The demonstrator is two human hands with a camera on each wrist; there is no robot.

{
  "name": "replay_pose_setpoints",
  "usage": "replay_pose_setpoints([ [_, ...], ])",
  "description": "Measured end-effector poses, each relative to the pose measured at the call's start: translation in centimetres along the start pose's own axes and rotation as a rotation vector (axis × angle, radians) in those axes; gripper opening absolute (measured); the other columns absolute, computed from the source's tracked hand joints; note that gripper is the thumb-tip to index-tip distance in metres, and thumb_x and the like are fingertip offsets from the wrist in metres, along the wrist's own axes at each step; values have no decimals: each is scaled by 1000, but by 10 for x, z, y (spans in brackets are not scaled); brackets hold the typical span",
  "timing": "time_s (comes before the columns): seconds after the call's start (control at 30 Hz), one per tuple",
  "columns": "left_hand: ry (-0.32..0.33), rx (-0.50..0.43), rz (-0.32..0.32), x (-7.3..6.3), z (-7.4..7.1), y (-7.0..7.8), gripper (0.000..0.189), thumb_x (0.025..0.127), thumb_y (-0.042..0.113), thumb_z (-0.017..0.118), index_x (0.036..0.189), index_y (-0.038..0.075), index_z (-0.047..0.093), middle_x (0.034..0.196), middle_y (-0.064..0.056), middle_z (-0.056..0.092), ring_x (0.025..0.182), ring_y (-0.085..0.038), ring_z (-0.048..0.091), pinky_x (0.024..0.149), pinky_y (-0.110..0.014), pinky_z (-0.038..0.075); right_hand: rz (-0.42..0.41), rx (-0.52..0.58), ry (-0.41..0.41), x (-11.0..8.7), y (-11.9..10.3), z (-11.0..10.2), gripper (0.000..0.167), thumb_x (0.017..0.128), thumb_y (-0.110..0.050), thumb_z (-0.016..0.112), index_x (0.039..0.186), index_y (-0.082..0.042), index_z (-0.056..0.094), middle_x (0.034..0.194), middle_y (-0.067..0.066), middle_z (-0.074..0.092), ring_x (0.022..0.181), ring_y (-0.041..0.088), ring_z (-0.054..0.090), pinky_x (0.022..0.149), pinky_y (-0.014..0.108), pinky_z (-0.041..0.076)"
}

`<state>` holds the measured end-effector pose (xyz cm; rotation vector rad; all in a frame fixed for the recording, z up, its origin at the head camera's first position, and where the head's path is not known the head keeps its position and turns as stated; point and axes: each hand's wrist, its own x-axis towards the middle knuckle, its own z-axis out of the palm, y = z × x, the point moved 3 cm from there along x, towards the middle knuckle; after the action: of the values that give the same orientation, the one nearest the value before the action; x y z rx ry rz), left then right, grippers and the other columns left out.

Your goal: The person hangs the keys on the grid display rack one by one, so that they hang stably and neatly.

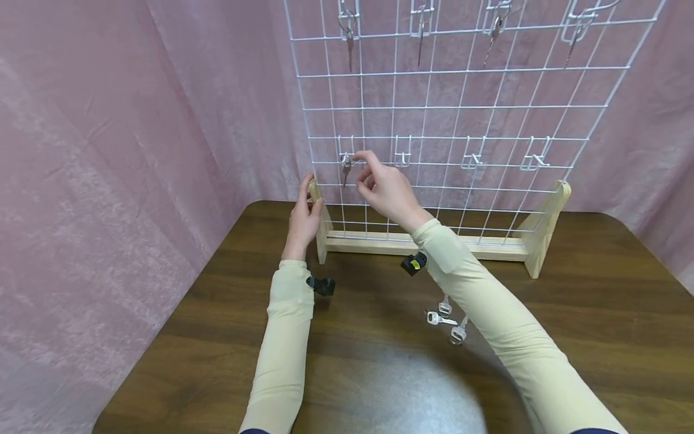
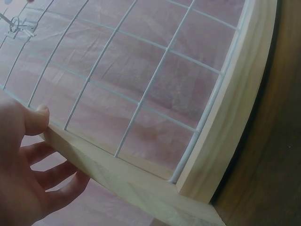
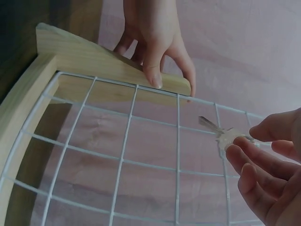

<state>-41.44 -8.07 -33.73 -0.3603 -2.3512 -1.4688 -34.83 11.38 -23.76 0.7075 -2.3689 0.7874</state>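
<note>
My left hand (image 1: 303, 224) grips the left wooden upright (image 2: 99, 165) of a white wire grid rack (image 1: 434, 108), thumb on one side and fingers on the other. My right hand (image 1: 389, 188) is raised before the grid with bent fingers, index finger and thumb apart. Just left of its fingertips a key (image 1: 346, 172) hangs from the lower left hook (image 1: 352, 158). From the right wrist view, the fingers overlap that key's head, while its blade (image 3: 209, 124) points away from them.
Three loose keys (image 1: 440, 319) lie on the brown table (image 1: 368, 361) beside the right forearm. More keys (image 1: 349, 45) hang along the upper row of hooks. Several lower hooks (image 1: 472, 160) to the right carry no key. A pink curtain (image 1: 162, 120) hangs behind.
</note>
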Motion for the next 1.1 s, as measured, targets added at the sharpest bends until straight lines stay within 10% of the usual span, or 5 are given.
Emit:
replay_pose_setpoints([
  [0.5,-7,0,7,1,0,1,59,103,23,46,149,49,20,142,-19,48,115,-34,58,87,-51,52,-201,-55,-94,-49,-6,-25,29,92,-8,61,120,-7,58,107,5,66,84,17,61,67,31,51],
  [0.8,-10,-3,-4,1,2,1,58,103,22,46,148,48,20,141,-19,48,114,-34,58,87,-52,52,-208,-57,-50,-81,7,-37,25,88,-5,66,113,-7,62,106,4,67,81,15,62,68,33,52],
  [1.1,-11,-4,2,2,2,-1,57,103,23,47,149,45,22,139,-20,49,112,-34,58,85,-51,52,-130,-121,-184,-114,29,-38,27,88,-10,69,114,-11,61,108,3,68,83,13,61,68,33,50],
])
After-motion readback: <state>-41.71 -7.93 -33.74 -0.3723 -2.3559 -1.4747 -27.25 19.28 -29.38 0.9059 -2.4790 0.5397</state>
